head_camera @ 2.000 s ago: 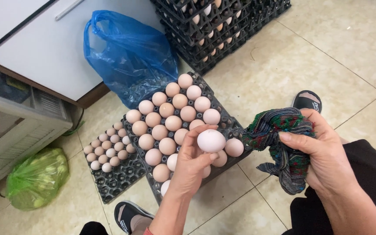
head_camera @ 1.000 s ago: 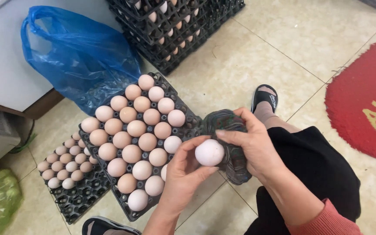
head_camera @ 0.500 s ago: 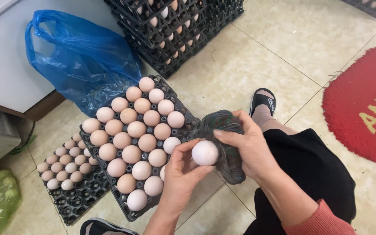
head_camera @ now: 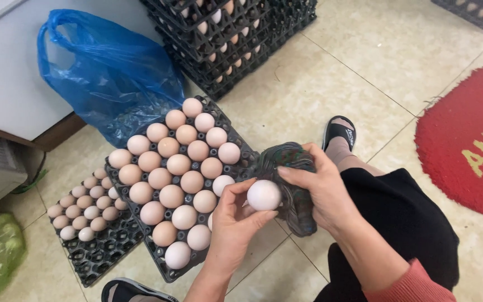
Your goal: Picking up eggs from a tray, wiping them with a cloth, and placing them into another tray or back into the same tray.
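My left hand (head_camera: 231, 222) holds a pale egg (head_camera: 263, 194) by its fingertips above the near corner of a black egg tray (head_camera: 167, 272). My right hand (head_camera: 321, 189) grips a dark patterned cloth (head_camera: 289, 184) and presses it against the egg's right side. The tray lies on the tiled floor and carries several brown and pale eggs (head_camera: 178, 164).
A smaller black tray (head_camera: 97, 254) of small eggs lies to the left. A blue plastic bag (head_camera: 107, 78) sits behind, by a white cabinet (head_camera: 12, 72). Stacked black egg crates (head_camera: 230, 39) stand at the top. A red mat (head_camera: 465, 140) lies at right. My sandalled foot (head_camera: 339, 134) is nearby.
My right hand has brought the cloth from the right up against the egg. The view has shifted, and both hands have stayed close together on the egg.
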